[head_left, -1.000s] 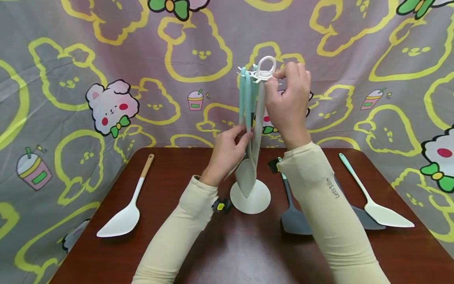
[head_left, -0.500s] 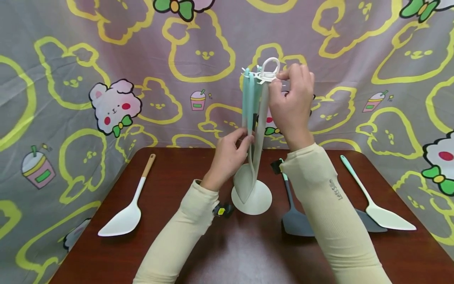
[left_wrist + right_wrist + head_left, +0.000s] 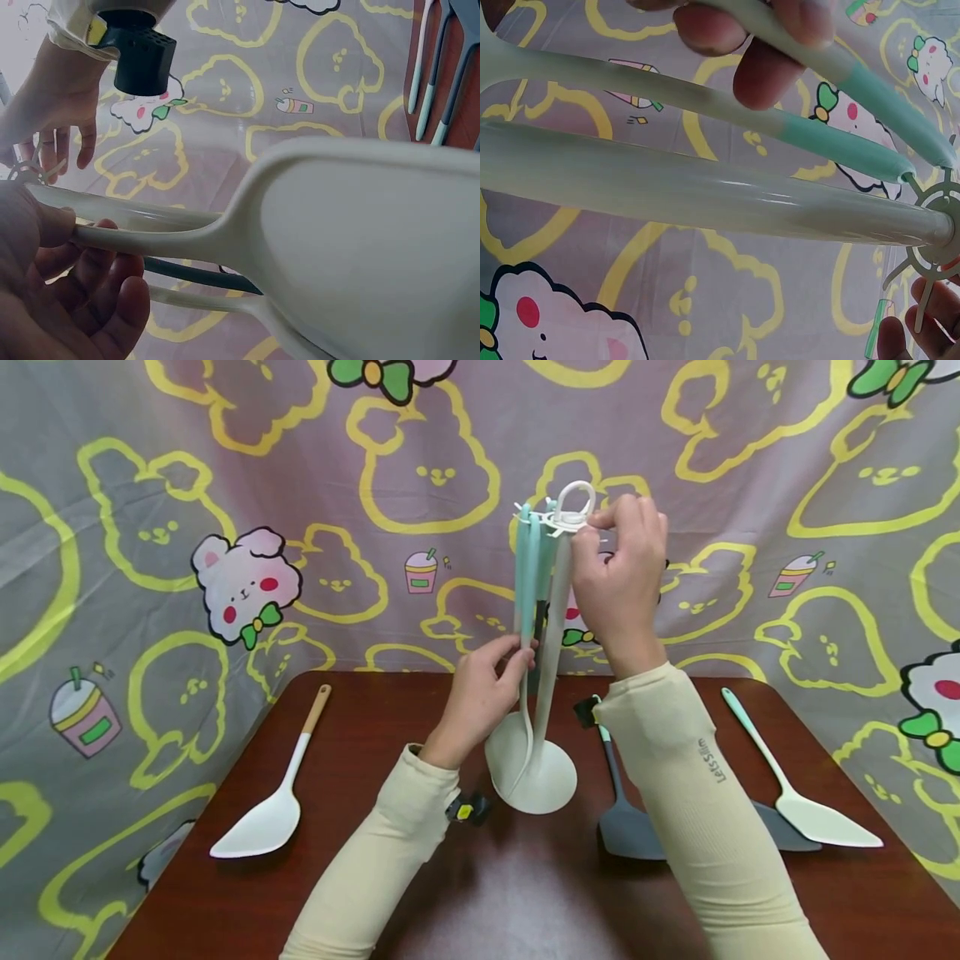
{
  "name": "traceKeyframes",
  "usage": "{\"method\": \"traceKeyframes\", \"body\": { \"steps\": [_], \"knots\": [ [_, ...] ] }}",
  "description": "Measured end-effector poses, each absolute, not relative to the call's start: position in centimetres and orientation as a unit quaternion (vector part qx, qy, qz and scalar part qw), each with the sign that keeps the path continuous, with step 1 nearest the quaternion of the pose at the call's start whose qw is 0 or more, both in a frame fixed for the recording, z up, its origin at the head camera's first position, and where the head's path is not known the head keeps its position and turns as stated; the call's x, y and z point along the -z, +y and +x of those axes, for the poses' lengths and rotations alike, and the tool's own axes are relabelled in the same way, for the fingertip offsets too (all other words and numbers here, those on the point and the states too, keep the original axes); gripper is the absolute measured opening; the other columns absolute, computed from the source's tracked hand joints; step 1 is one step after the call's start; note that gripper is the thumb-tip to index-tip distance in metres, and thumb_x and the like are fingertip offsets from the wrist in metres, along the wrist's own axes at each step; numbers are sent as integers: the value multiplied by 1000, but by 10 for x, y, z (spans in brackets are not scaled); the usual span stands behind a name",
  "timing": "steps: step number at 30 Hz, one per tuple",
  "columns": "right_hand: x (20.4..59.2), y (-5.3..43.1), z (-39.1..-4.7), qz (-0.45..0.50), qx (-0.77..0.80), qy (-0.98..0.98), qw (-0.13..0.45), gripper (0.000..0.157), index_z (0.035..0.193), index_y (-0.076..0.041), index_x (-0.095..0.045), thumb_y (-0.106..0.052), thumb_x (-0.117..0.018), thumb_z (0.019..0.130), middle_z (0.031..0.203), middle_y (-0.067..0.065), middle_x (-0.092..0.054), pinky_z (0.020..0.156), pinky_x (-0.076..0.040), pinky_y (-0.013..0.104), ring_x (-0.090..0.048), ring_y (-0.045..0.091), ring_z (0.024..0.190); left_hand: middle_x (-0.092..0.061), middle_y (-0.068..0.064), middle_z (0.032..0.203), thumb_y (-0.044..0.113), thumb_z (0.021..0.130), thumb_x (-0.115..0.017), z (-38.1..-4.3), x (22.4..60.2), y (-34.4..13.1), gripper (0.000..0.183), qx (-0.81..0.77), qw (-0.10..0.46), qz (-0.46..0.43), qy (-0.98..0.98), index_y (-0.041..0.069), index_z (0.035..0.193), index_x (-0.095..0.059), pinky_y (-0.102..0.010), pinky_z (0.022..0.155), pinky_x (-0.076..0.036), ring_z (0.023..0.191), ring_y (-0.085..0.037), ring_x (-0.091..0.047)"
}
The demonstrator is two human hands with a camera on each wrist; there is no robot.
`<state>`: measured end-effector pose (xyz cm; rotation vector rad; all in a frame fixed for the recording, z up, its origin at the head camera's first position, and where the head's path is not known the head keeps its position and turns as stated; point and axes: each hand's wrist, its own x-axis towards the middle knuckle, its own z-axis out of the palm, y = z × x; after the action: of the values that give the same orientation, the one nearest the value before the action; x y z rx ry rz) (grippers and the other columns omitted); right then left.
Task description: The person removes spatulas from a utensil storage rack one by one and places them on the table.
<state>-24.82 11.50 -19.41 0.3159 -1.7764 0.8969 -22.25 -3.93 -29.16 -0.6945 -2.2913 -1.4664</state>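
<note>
A white utensil stand (image 3: 553, 643) rises from a round base (image 3: 553, 789) in the middle of the table. Its top is a ring of hooks (image 3: 573, 521) with a loop above. My right hand (image 3: 621, 568) pinches the right side of this hook ring. Several utensils with mint handle ends (image 3: 532, 572) hang from the hooks. With thumb and fingers, my left hand (image 3: 487, 693) pinches the pale handle of one hanging spatula (image 3: 360, 225), below its mint part. Its wide blade hangs just over the base. Another pale utensil and a dark one hang behind it, partly hidden.
A white spatula with a wooden handle end (image 3: 270, 814) lies at the left. On the right lie a dark grey spatula (image 3: 628, 831), another dark one (image 3: 783, 827) partly under my sleeve, and a pale spatula with a mint handle (image 3: 817, 814). A patterned cloth (image 3: 420, 460) hangs behind the table.
The spatula in my left hand has turned, its blade shifting left and showing more edge-on. My right hand keeps its hold on the hook ring. The head view has shifted slightly.
</note>
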Motion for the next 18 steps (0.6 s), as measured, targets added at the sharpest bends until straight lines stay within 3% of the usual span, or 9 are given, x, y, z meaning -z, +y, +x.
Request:
{"method": "traceKeyframes", "body": {
  "steps": [10, 18],
  "knots": [
    [197, 118, -249, 129, -375, -747, 534, 22, 87, 7, -54, -13, -44, 85, 88, 21, -50, 83, -35, 36, -45, 36, 89, -70, -4, 79, 22, 100, -57, -213, 288, -42, 18, 500, 186, -234, -813, 13, 104, -72, -22, 53, -43, 58, -10, -54],
    [197, 115, -250, 128, -383, -745, 531, 21, 86, 6, -54, -13, -45, 85, 87, 19, -50, 82, -34, 35, -44, 35, 88, -73, -5, 84, 20, 99, -57, -214, 288, -46, 16, 494, 203, -227, -814, 12, 100, -72, -22, 58, -46, 65, -10, -58]
  ]
}}
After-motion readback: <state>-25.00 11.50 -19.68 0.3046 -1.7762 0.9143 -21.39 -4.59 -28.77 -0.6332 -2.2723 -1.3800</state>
